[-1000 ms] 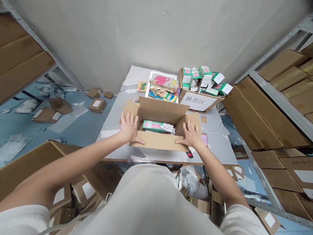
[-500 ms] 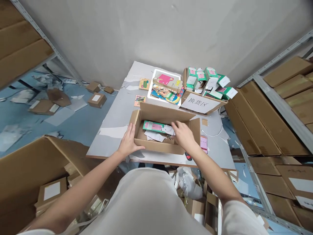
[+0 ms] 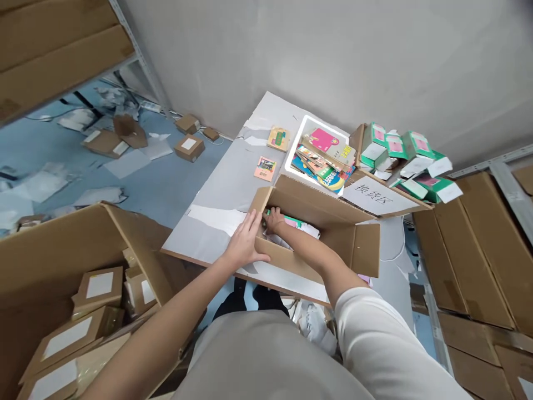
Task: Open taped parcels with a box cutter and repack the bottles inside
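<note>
Left hand (image 3: 245, 243) — thumb spread wide from the fingers, laid on the near left corner of the carton (image 3: 297, 265). Right hand (image 3: 273, 220) — down inside the carton's left end, fingers curled at the green-and-pink box (image 3: 293, 222); from my end I cannot tell whether they grip it.

Green-and-pink box: inside the carton, partly hidden by the right hand and forearm. I judge it light, thin card, easily dented; its right end looks ragged, so I favour the long sides for a hold.

Carton: probably stiff-walled, loose-flapped, steadiest at the corners. Its walls limit finger room.

Outward: table (image 3: 200, 228) beneath; books (image 3: 328, 150) on the far side; labelled carton (image 3: 377, 197) of similar boxes (image 3: 410, 145), far right; large carton (image 3: 62, 244) of parcels (image 3: 100, 284), near left.
</note>
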`<state>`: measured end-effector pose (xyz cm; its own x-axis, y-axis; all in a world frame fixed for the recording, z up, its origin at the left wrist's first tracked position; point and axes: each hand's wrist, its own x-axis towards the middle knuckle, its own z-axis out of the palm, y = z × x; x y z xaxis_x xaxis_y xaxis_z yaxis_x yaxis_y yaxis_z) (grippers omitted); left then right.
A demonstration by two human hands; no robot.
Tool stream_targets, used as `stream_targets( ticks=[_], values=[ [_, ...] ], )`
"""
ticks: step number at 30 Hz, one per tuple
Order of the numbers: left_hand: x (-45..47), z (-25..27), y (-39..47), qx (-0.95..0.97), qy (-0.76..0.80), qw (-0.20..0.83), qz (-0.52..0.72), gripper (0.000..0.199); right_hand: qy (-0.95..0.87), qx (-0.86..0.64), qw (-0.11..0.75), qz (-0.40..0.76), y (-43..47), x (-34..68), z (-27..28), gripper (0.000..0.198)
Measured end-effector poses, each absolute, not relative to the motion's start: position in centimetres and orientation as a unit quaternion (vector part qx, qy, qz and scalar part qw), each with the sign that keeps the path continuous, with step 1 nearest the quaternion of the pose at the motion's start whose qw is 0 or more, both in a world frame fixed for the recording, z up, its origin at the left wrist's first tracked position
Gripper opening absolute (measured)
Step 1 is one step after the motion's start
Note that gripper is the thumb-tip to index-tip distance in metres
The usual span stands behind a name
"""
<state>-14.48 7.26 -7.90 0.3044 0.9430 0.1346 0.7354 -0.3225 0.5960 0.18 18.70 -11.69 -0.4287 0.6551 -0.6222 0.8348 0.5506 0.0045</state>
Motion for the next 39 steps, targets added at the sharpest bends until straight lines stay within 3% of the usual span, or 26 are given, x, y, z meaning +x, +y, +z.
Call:
stream_targets(
  ticks=[3, 7, 10, 15, 21, 24, 26, 32, 37, 39],
  values=[
    [-14.3, -7.7, 7.4, 0.773, 0.561, 0.198, 0.223, 0.129, 0.808, 0.479, 0.316, -0.132, 19.3, 0.7, -11.8, 0.056],
    [-14.4, -7.5, 6.8, 0.813, 0.52, 0.148, 0.214, 0.083, 0.837, 0.453, 0.273, -0.143, 19.7, 3.2, -9.1, 0.054],
    [-14.3, -7.5, 6.4, 0.816, 0.52, 0.123, 0.222, 0.06, 0.877, 0.436, 0.117, -0.165, 18.6, 6.4, -5.7, 0.045],
    [-13.5, -7.0, 7.4, 0.811, 0.53, 0.101, 0.224, 0.051, 0.856, 0.452, -0.206, -0.145, 15.1, 10.8, 0.5, 0.03],
    [-11.0, -4.8, 12.5, 0.793, 0.564, 0.077, 0.215, 0.055, 0.795, 0.455, -0.4, 0.006, 10.1, 15.2, 12.2, 0.038],
    [-9.7, -3.7, 15.2, 0.793, 0.568, 0.07, 0.208, 0.06, 0.793, 0.454, -0.404, 0.041, 5.0, 17.3, 16.3, 0.042],
    [-9.3, -3.0, 16.2, 0.793, 0.573, 0.075, 0.194, 0.067, 0.804, 0.459, -0.377, 0.021, 1.4, 17.7, 16.2, 0.042],
    [-10.1, -2.3, 14.1, 0.805, 0.562, 0.106, 0.159, 0.094, 0.817, 0.48, -0.274, -0.165, -2.2, 14.7, 3.1, 0.033],
    [-11.3, -4.4, 7.3, 0.865, 0.43, 0.127, 0.227, 0.062, 0.778, 0.539, -0.214, -0.242, 0.2, 12.6, -6.5, 0.032],
    [-11.2, -5.9, 4.9, 0.897, 0.332, 0.183, 0.228, 0.06, 0.771, 0.544, -0.213, -0.252, 0.9, 12.3, -8.2, 0.034]
  ],
)
